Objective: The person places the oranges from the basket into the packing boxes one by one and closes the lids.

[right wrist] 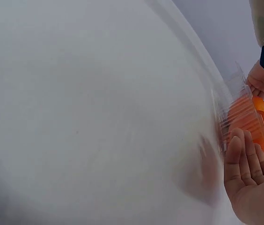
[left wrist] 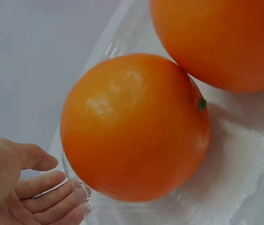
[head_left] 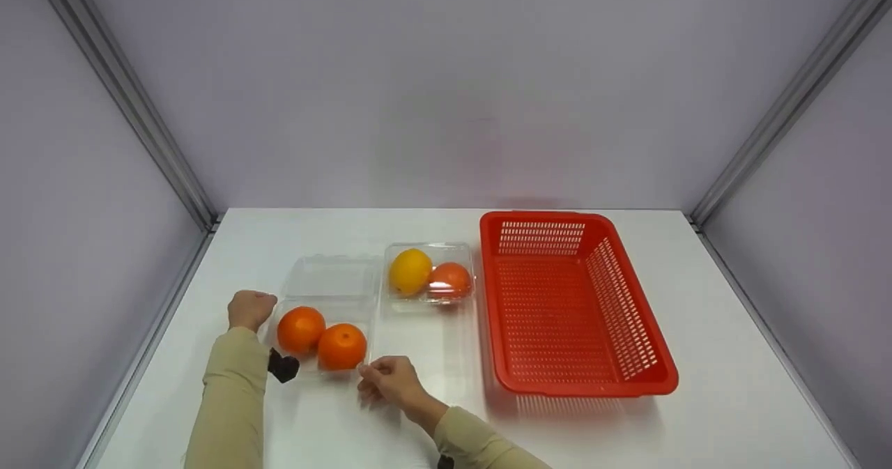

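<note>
Two oranges, a left one (head_left: 301, 329) and a right one (head_left: 342, 347), sit side by side in the base of a clear plastic clamshell box (head_left: 333, 309). Its see-through lid (head_left: 334, 276) lies folded back toward the far side. My left hand (head_left: 251, 309) is at the box's left side; the left wrist view shows loosely bent fingers (left wrist: 52, 204) right at the rim, thumb apart. My right hand (head_left: 394, 380) is at the near right corner. In the right wrist view its straight fingers (right wrist: 245, 159) lie along the box wall.
Behind and to the right stands another clear box (head_left: 446, 249), holding a yellow fruit (head_left: 410, 272) and an orange-red fruit (head_left: 449, 280). A large red plastic basket (head_left: 498, 329) with slotted walls stands right of it on the white table (head_left: 725, 357). Pale panels (head_left: 446, 93) enclose the table.
</note>
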A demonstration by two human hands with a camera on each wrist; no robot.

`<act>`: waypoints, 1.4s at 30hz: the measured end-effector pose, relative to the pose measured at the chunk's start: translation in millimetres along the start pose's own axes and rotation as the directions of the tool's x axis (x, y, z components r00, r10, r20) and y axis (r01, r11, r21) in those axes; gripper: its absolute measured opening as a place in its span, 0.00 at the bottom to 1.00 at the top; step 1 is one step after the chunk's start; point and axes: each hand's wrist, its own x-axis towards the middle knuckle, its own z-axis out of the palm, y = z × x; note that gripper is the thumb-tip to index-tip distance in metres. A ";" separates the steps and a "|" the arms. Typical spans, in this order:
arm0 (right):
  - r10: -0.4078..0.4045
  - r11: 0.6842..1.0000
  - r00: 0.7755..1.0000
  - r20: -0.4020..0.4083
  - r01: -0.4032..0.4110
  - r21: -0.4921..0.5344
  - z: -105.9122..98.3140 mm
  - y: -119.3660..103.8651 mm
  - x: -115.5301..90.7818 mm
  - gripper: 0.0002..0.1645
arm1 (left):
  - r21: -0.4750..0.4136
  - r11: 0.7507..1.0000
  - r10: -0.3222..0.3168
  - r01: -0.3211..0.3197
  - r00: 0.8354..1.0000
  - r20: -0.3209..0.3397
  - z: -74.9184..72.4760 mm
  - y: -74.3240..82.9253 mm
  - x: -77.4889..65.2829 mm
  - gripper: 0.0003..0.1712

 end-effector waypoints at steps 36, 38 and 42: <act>0.078 0.996 0.997 0.017 -0.078 0.044 -1.0 -6.0 2.6 0.12 | -0.005 1.000 0.017 -0.017 0.998 -0.066 22.5 15.2 9.0 0.26; 0.083 0.995 0.996 0.019 -0.083 0.046 -0.6 -6.1 2.7 0.12 | -0.019 1.000 0.019 -0.020 0.997 -0.075 21.8 14.5 9.1 0.26; 0.085 0.995 0.996 0.023 -0.087 0.055 -0.2 -6.1 3.4 0.12 | -0.058 0.998 0.013 -0.018 0.996 -0.085 21.0 13.1 10.9 0.26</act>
